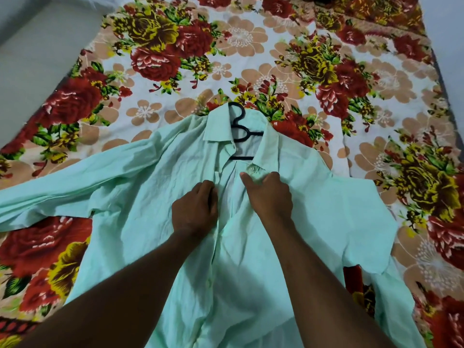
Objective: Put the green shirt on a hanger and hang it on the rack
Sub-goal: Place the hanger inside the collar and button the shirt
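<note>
Two bare forearms reach in from 6 o'clock and meet at the middle of the frame, over the chest of a green shirt spread face up on a bed. The left hand has its fingers curled over one front edge of the shirt and grips the cloth there. The right hand, just beside it at 3 o'clock, bunches the other front edge under curled fingers, with its thumb stretched toward the top button below the collar. A narrow strip of the open front shows between the two hands, which do not touch.

At 12 o'clock from the hands, a black hanger sits inside the neck of the shirt. Its hook pokes out past the collar onto the bed, and its bar crosses the open neck, with both ends hidden under the shoulders. One long sleeve runs out flat toward 9 o'clock and leaves the frame. The other sleeve lies toward 3 o'clock, then turns down toward 5 o'clock. The shirt tail passes under the forearms and out of view at 6 o'clock.

A bedsheet printed with red, yellow and tan flowers covers the bed all round the shirt. A pale grey surface shows beyond its edge at 10 o'clock.
</note>
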